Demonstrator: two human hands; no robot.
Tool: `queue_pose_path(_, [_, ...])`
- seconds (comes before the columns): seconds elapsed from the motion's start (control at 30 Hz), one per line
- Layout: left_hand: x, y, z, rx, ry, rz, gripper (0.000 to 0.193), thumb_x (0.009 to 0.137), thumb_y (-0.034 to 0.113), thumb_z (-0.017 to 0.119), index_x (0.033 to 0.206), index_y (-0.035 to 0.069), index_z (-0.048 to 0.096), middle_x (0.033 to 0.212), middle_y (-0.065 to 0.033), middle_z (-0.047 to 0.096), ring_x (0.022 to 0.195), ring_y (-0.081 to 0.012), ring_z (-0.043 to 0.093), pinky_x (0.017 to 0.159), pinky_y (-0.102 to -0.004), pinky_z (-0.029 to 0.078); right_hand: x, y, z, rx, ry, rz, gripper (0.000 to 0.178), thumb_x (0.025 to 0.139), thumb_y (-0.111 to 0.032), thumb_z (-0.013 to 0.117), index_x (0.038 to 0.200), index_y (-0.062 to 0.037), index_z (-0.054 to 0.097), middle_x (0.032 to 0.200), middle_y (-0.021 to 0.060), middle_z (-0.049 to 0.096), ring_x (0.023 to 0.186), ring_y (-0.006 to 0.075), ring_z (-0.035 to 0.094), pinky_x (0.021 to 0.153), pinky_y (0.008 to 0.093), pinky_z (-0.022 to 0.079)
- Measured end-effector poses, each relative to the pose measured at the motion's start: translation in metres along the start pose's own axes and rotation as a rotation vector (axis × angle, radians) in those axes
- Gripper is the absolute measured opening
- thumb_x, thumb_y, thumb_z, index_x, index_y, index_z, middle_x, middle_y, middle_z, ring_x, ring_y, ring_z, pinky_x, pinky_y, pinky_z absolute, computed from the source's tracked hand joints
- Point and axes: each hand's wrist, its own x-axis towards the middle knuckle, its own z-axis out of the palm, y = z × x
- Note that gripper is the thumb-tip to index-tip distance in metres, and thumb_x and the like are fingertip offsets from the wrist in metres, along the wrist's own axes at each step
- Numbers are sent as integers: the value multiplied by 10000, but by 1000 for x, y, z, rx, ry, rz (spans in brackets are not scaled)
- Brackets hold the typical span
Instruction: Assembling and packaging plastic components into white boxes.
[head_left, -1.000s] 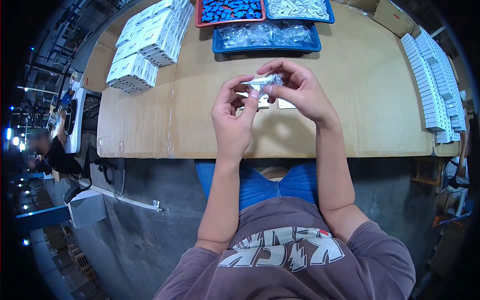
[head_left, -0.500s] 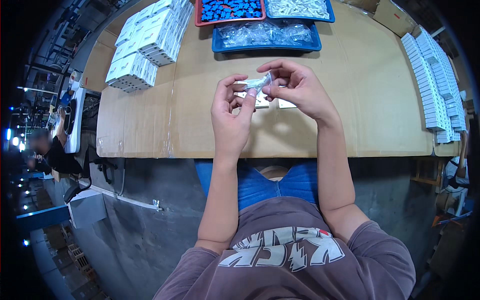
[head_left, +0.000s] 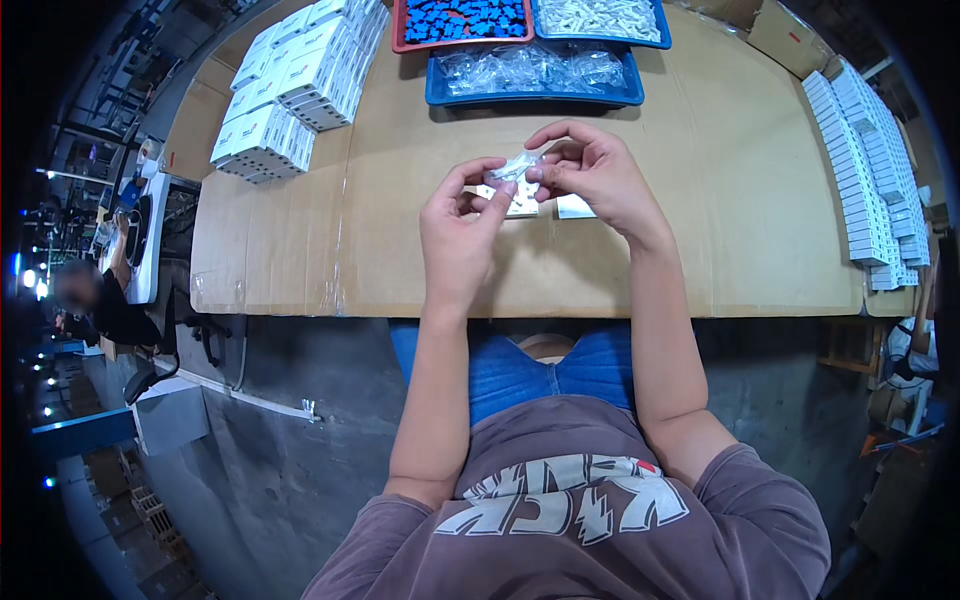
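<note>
Between my two hands, above the middle of the table, is a small clear plastic bag with whitish pieces in it. My left hand pinches its lower left side between thumb and fingers. On its right edge the thumb and fingers of my right hand are closed. Beneath the hands a white box-like piece lies on the table, partly covered by the left fingers. Another white flat piece lies just right of it, partly under my right hand.
Beyond my hands, a blue tray holds clear bags. Behind it stand a red tray of blue parts and a blue tray of white parts. White boxes are stacked at left, more at right. A person sits far left.
The bag has shifted slightly and looks more bunched between my fingers. My left hand has moved a little left and down; both hands keep their hold.
</note>
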Motion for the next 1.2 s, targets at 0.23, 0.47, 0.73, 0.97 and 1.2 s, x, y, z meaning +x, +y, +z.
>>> queue_pose_path(0.23, [27,-18,-21,209,-46,26,218,939,94,774,1136,1,780,917,-6,723,729,-25,528,642,-198,435,6,35,-3,-20,69,-52,277,961,6,711,1236,33,729,1024,114,768,846,134,736,732,267,602])
queue_pose_path(0.47, [35,-61,-35,551,-88,176,174,908,133,781,1052,37,804,928,-61,757,668,-135,572,655,-290,489,9,69,2,-730,191,-133,210,916,-65,753,1120,-32,786,944,76,759,789,175,672,747,312,536])
queue_pose_path(0.73, [40,-79,-37,850,-149,359,141,911,187,771,1019,101,798,947,-42,729,735,-204,682,843,-360,451,13,91,4,-832,220,-227,147,893,-89,756,1028,-33,755,976,87,706,773,225,646,704,342,514])
queue_pose_path(0.97, [45,-83,-40,861,-183,395,131,885,166,765,1008,120,773,951,-16,713,797,-192,677,890,-364,416,13,91,9,-844,230,-116,114,873,-146,752,951,-66,728,988,80,694,852,286,691,748,404,536])
queue_pose_path(1.2, [45,-76,-46,868,-320,512,126,865,174,768,977,114,771,959,-24,709,936,-229,661,875,-373,439,14,89,3,-956,175,-194,116,888,-133,748,942,-30,751,1010,76,710,834,253,694,743,367,546])
